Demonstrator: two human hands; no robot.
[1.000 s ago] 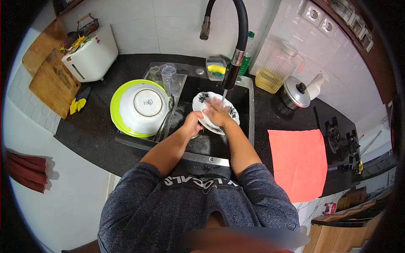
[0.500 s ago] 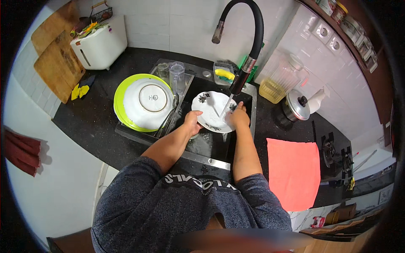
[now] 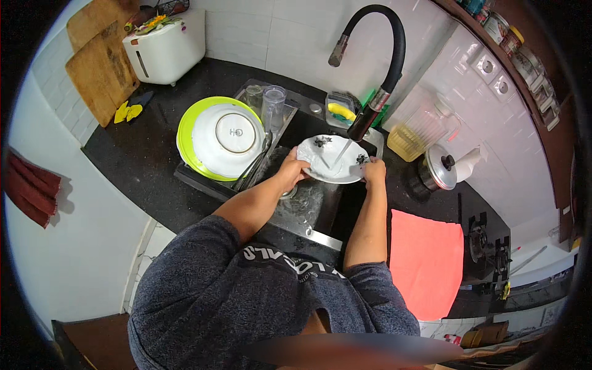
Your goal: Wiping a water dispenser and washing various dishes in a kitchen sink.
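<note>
A white plate [image 3: 333, 154] with dark flower prints is held over the black sink [image 3: 302, 213], tilted, under a running stream of water. My left hand [image 3: 292, 171] grips its left rim, thumb on top and fingers beneath. On the opposite rim, my right hand [image 3: 374, 171] is closed the same way. Water falls onto the plate's face from the spout of the black faucet [image 3: 366, 121], which stands just behind it.
Left of the sink, an upturned white bowl [image 3: 213, 145] rests on a lime-green basin [image 3: 185, 132], beside cutlery and glasses [image 3: 273, 108]. A coral cloth [image 3: 425, 259], a lidded pot [image 3: 439, 166] and a pitcher [image 3: 419, 132] lie to the right. A yellow sponge [image 3: 341, 111] sits behind.
The plate has tipped to a flatter angle, its near edge raised. Both hands have shifted along its rim with it. The whole view has swung slightly.
</note>
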